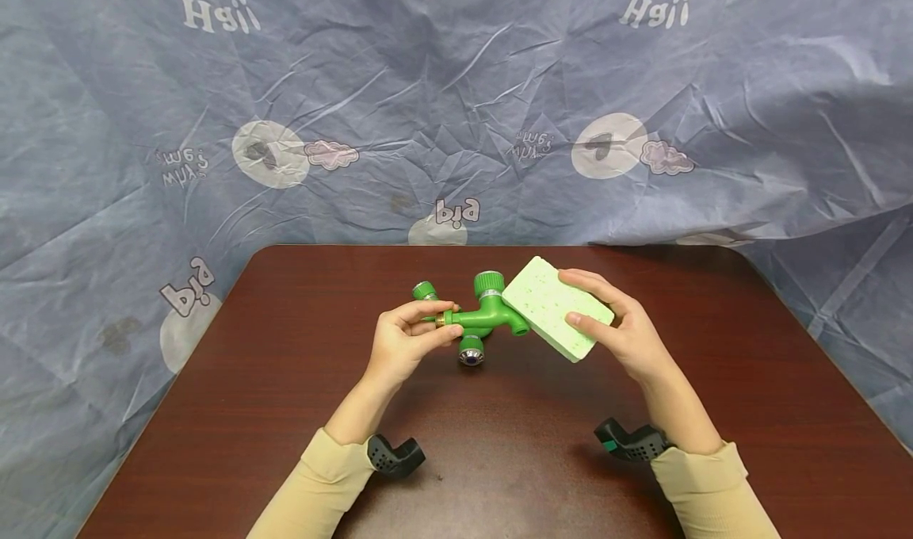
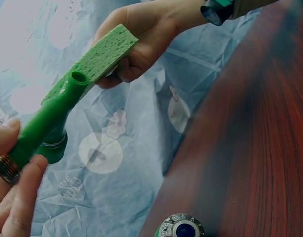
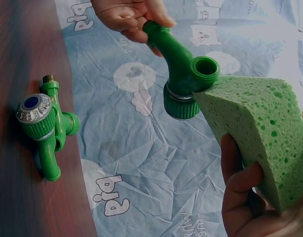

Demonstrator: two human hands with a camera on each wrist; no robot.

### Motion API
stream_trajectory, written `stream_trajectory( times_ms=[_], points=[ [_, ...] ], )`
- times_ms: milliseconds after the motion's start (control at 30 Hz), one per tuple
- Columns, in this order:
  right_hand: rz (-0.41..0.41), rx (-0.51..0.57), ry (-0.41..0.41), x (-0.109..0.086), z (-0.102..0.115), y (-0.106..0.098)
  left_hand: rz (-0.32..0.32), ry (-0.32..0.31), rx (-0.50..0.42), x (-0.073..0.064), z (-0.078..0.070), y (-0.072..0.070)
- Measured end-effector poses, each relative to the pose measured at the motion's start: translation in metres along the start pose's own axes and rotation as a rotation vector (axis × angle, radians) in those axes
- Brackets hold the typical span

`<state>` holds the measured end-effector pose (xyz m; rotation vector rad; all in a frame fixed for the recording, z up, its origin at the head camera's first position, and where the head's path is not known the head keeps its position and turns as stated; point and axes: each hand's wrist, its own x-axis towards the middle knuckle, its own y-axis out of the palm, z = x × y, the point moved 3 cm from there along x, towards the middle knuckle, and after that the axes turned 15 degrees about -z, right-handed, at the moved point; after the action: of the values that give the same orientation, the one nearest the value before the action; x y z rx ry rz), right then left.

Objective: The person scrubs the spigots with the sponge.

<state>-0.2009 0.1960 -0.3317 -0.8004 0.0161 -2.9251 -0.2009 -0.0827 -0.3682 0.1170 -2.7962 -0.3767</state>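
Note:
My left hand (image 1: 399, 341) pinches a green plastic tap (image 1: 489, 315) by its brass-threaded inlet end, holding it above the table. Its ribbed knob (image 1: 490, 284) points away from me in the head view, while the short spout faces right. In my right hand (image 1: 635, 337) is a pale green porous sponge (image 1: 549, 305), gripped between thumb and fingers. One corner of the sponge meets the tap near the spout and knob, as the right wrist view shows. Below, a second green tap (image 3: 48, 143) lies on the table, partly hidden behind the held one in the head view.
The dark red-brown wooden table (image 1: 299, 412) has rounded far corners. Behind it hangs a wrinkled blue-grey printed cloth (image 1: 399, 87). Each wrist wears a black camera mount (image 1: 396, 456), below which a cream sleeve (image 1: 314, 475) begins.

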Motion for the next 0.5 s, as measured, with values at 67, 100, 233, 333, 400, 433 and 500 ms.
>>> stream_trajectory(
  times_ms=[67, 100, 233, 333, 400, 433, 500],
  points=[
    [0.001, 0.001, -0.002, 0.000, 0.000, 0.000, 0.011, 0.006, 0.034, 0.001, 0.000, -0.001],
    [0.001, 0.002, -0.003, 0.000, 0.000, 0.000, 0.015, 0.008, 0.054, 0.001, 0.000, -0.001],
    [0.004, 0.002, -0.001, 0.000, 0.001, 0.001, 0.029, 0.015, 0.127, 0.001, -0.001, -0.002],
    [0.007, -0.001, 0.004, 0.000, 0.001, 0.000, 0.048, 0.019, 0.163, 0.002, -0.003, -0.004],
    [0.004, -0.014, 0.010, 0.000, 0.000, 0.000, 0.063, 0.026, 0.181, 0.001, -0.008, -0.003],
    [0.003, -0.017, 0.010, 0.000, 0.000, 0.000, 0.067, 0.030, 0.185, 0.000, -0.012, -0.002],
    [0.001, -0.027, 0.007, 0.000, -0.001, -0.001, 0.075, 0.039, 0.188, 0.000, -0.013, -0.002]
  ],
)
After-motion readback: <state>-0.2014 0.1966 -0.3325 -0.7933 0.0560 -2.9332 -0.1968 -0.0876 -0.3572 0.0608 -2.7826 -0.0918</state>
